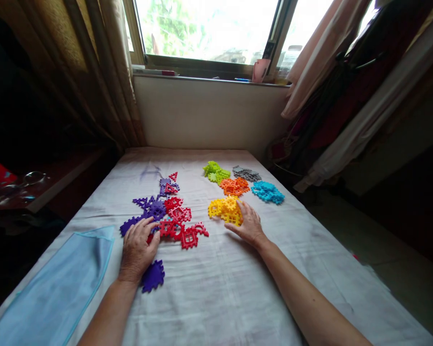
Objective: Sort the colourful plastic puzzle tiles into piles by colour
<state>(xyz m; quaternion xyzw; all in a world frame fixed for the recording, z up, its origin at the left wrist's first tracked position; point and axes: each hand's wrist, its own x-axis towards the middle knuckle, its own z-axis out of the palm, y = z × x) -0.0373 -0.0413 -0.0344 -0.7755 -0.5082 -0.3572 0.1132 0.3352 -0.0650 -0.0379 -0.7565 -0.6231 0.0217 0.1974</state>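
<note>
My left hand (pixel 139 245) rests at the near side of a mixed heap, fingers apart over purple toothed building pieces (pixel 155 209) and red toothed pieces (pixel 189 237). Part of a red piece shows beside its thumb, and I see no firm hold on it. A single purple square piece (pixel 153 276) lies by the left wrist. Cupped against the right side of a pile of yellow toothed pieces (pixel 225 209) is my right hand (pixel 248 223), its thumb and fingers spread. The palm hides whatever may be under it.
Behind the yellow pile lie orange (pixel 234 186), lime green (pixel 216 171), grey (pixel 246 174) and blue (pixel 268 192) piles. A light blue cloth (pixel 57 288) covers the left side of the white-sheeted surface (pixel 209 298). A pink cup (pixel 260 70) stands on the windowsill.
</note>
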